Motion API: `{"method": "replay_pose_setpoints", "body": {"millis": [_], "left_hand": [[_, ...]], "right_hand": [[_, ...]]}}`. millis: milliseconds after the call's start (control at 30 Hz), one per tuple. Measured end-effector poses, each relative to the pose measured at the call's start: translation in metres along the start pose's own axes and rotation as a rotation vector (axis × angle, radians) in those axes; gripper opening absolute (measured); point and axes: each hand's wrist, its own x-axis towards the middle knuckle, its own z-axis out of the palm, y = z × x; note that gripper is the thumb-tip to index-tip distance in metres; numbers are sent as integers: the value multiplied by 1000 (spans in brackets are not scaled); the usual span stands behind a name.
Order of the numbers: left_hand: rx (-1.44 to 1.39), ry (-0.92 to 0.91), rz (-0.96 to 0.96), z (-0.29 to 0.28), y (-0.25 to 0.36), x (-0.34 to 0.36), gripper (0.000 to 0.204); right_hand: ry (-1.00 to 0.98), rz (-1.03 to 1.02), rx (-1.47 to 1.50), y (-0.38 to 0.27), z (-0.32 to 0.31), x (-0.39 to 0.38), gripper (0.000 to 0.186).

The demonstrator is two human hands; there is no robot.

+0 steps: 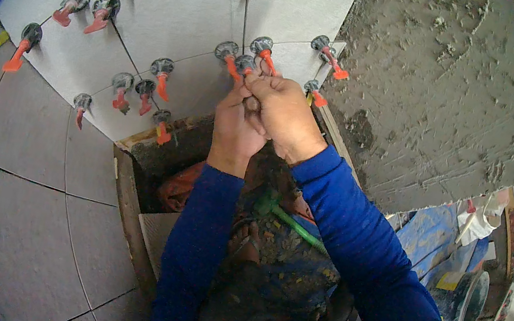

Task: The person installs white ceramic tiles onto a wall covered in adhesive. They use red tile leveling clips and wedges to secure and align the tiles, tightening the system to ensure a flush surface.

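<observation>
White wall tiles (181,5) carry tile levelers, each a grey, cement-smeared round cap with a red T-shaped handle. My left hand (237,131) and my right hand (288,117) meet at the lower edge of a tile, fingers pinched together around the handle of one tile leveler (244,63). Its grey cap shows above my fingertips; they cover most of its handle. Close on either side sit another leveler (226,51) and a third leveler (262,46), both with handles hanging down. Both my forearms are in blue sleeves.
Wet grey mortar (445,90) with a rough surface covers the wall at right. Grey tiles (31,129) line the left side. Below lie a green-handled tool (297,225), a blue tarp (431,237) and a clear bucket (468,301). A wooden strip (131,221) edges the gap under the tiles.
</observation>
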Motion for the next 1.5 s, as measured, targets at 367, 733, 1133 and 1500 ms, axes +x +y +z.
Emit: {"method": "replay_pose_setpoints", "body": {"millis": [367, 733, 1133, 1500], "left_hand": [[132, 311, 68, 19, 1, -5, 30], [2, 32, 78, -5, -8, 5, 33], [-354, -258, -63, -29, -22, 22, 31], [591, 0, 203, -19, 1, 17, 26]], "right_hand": [[86, -98, -245, 8, 2, 4, 34], [8, 15, -24, -2, 2, -4, 24], [66, -123, 19, 2, 4, 1, 16], [126, -190, -246, 16, 2, 5, 29]]}}
